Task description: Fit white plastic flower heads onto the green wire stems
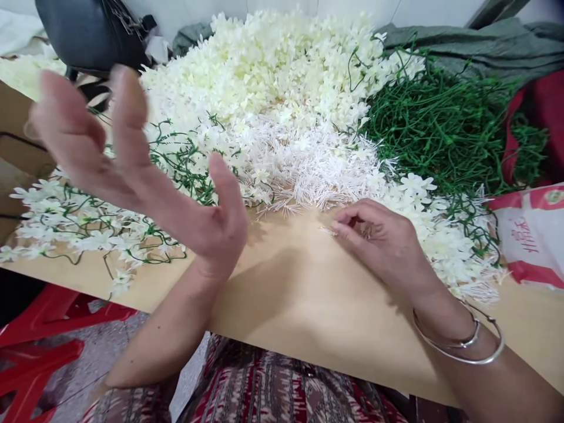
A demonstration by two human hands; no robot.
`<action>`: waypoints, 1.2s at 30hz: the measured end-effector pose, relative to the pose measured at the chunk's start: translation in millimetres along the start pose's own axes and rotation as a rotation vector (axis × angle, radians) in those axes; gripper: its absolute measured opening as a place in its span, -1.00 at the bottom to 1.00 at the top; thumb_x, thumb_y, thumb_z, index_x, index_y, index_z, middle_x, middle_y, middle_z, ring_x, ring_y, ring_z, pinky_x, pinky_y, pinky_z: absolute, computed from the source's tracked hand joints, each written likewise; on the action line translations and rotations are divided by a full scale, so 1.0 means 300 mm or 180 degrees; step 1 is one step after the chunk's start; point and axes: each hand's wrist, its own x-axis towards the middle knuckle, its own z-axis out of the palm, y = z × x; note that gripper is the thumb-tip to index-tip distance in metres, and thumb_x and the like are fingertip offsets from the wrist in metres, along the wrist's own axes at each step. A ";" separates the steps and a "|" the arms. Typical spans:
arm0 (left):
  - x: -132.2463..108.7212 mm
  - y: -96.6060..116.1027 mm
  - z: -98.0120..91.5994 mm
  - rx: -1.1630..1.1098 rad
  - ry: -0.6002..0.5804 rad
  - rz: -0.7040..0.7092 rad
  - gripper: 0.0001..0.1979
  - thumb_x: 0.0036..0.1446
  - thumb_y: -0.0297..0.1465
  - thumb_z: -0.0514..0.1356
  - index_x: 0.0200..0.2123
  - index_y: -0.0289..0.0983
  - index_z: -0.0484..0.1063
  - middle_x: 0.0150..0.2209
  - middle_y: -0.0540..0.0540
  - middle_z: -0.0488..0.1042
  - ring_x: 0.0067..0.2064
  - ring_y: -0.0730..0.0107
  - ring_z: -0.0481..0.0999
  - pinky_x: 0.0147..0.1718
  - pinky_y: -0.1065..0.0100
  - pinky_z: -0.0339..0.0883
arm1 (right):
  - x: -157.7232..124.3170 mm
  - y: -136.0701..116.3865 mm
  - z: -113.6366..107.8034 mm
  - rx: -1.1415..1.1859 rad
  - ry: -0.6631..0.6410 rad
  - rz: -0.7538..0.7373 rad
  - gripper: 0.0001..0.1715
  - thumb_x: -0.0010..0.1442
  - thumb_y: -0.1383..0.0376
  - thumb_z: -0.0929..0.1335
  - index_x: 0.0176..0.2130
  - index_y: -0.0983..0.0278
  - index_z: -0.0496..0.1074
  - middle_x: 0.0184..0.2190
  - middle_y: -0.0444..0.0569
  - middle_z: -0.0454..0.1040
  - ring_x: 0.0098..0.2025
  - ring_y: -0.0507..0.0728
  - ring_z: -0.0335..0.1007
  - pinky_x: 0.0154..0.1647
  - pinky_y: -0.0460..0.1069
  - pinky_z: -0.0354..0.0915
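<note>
My left hand (154, 170) is raised above the left part of the table, fingers spread and slightly blurred, holding nothing. Low over the bare tabletop, my right hand (383, 241) pinches a small white flower stamen (326, 231) between thumb and forefinger. Just beyond it lies a heap of thin white stamens (308, 164). Behind them rises a big pile of cream-white artificial petals (273, 64). Under and beside my left hand, white artificial flowers on green stems (101, 238) are scattered. More loose white petals (445, 247) lie to the right of my right hand.
Green plastic stems (440, 129) are heaped at the back right, beside a red bag (541, 117). A white-and-red printed packet (533, 235) lies at the right edge. A black bag (92, 35) stands at the back left. Red stools (39, 346) are below the table (308, 311).
</note>
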 end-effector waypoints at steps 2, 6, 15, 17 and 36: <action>-0.012 0.043 0.034 0.0020 0.0513 0.0604 -0.47 0.43 -0.25 0.13 0.42 0.07 0.25 0.44 0.11 0.16 0.51 0.05 0.09 0.58 0.04 -0.11 | -0.002 0.019 0.011 -0.0539 -0.0168 -0.0329 -0.84 0.39 0.13 0.43 -0.23 0.12 0.52 -0.31 0.00 0.55 -0.28 0.24 0.44 -0.24 0.16 0.29; -0.055 0.134 0.077 -0.0301 -0.0091 0.0739 -0.59 0.34 -0.43 0.21 0.22 -0.02 0.44 0.21 -0.01 0.52 0.22 0.18 0.52 0.47 -0.10 0.07 | 0.001 0.048 0.043 -0.1221 -0.0168 -0.0802 -0.79 0.47 0.27 0.32 -0.26 0.19 0.46 -0.33 0.02 0.51 -0.28 0.23 0.39 -0.23 0.15 0.24; -0.105 0.196 0.122 -0.1934 -0.1781 0.0289 -0.72 0.43 -0.52 0.15 0.15 -0.26 0.47 0.15 -0.24 0.58 0.21 0.27 0.58 0.23 0.20 0.49 | -0.001 0.055 0.116 -0.1479 0.0191 -0.1038 -0.72 0.51 0.37 0.23 -0.18 0.25 0.50 -0.21 0.13 0.56 -0.18 0.27 0.39 -0.11 0.17 0.35; -0.069 0.231 0.181 -0.2120 -0.2013 0.0346 -0.74 0.44 -0.50 0.14 0.13 -0.30 0.49 0.13 -0.28 0.59 0.18 0.24 0.61 0.21 0.22 0.50 | 0.006 0.064 0.120 -0.1424 0.0214 -0.1048 -0.69 0.47 0.40 0.21 -0.19 0.25 0.50 -0.25 0.14 0.56 -0.21 0.30 0.39 -0.17 0.19 0.35; 0.090 0.306 0.382 -0.1989 -0.2505 -0.0592 -0.88 0.22 -0.52 0.24 -0.37 -0.24 0.43 -0.37 -0.01 0.61 -0.42 0.47 0.48 -0.38 0.40 0.31 | 0.031 0.079 0.101 -0.0549 0.0513 -0.0783 -0.74 0.46 0.37 0.30 -0.23 0.20 0.56 -0.25 0.05 0.59 -0.18 0.21 0.52 -0.10 0.12 0.45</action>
